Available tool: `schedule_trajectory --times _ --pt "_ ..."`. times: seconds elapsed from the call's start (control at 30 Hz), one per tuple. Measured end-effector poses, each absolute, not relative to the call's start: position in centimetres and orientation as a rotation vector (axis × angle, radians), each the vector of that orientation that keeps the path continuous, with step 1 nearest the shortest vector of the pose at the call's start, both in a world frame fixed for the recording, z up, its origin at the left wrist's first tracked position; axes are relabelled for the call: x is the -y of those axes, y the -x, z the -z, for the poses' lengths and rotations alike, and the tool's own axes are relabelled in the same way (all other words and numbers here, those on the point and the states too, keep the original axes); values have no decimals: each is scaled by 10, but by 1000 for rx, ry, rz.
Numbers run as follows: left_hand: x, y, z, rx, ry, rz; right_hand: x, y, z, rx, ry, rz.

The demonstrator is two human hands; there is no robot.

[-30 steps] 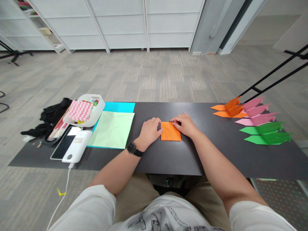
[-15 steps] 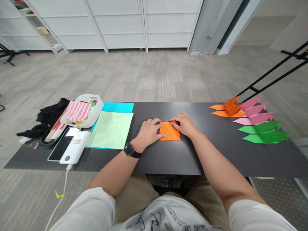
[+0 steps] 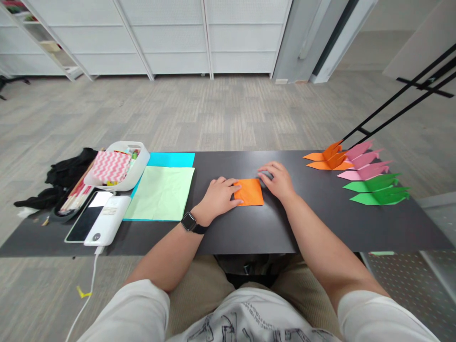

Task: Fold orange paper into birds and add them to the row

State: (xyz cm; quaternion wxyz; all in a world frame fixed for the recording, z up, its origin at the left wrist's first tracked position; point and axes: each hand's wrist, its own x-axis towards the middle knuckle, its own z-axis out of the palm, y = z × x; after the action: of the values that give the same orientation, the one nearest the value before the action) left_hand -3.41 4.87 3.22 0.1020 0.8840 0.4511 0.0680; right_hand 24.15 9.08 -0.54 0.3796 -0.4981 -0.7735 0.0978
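Observation:
A folded orange square of origami paper (image 3: 250, 192) lies flat on the dark table. My left hand (image 3: 223, 194), wearing a black watch on the wrist, holds it down by the left edge, thumb near the lower corner and fingertips near the upper one. Just off the paper's upper right is my right hand (image 3: 278, 180), fingers apart and curved, with nothing seen in them; its palm side is hidden. To the left of my left hand lies a light green sheet (image 3: 160, 192) over a blue sheet (image 3: 173, 159).
At the right stand rows of folded paper birds: orange (image 3: 326, 159), pink (image 3: 363, 166) and green (image 3: 377, 192). On the left are a white bin (image 3: 137, 175), a pencil tray (image 3: 73, 204), black cloth (image 3: 69, 166), a phone (image 3: 83, 225) and a cabled white power bank (image 3: 109, 221).
My right hand has lifted off the orange paper and moved a little up and right, its fingers spreading. The left hand stays at the paper's left edge. The view has shifted slightly.

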Motion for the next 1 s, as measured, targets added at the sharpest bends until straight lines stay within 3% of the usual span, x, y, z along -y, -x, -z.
schedule_trajectory --times 0.33,0.63,1.0 --pt "-50 35 -28 -1292 -2635 -260 -51 -257 5 2421 1255 -138" --pt "-51 25 -22 -882 -2678 -392 -49 -263 14 2397 1240 -122" --pt "-60 5 -13 -991 -2659 -393 -51 -261 11 2392 1262 -196"
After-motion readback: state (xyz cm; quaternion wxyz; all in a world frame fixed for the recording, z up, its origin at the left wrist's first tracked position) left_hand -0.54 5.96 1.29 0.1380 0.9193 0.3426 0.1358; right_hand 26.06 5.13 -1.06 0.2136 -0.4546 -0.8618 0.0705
